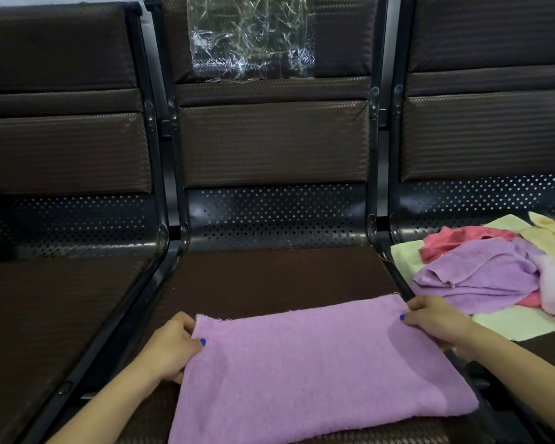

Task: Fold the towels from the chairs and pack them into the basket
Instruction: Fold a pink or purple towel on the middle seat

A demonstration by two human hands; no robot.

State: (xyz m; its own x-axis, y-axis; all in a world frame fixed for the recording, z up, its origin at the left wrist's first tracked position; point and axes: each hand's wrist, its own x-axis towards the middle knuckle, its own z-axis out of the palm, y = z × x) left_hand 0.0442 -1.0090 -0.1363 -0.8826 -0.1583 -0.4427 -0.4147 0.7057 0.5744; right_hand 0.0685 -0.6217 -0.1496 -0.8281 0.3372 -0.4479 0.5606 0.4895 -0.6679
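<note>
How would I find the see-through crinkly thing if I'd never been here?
Look at the middle chair of the three dark ones in a row. High on its backrest sits a clear plastic bag. It is the only shiny, wrinkled, see-through thing; everything else loose is soft coloured towel.

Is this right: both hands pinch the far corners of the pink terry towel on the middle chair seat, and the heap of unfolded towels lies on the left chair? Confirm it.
Not quite. In the head view the left hand and right hand do pinch the far corners of the pink terry towel on the middle chair seat, but the heap of unfolded towels lies on the right chair, not the left.
</note>
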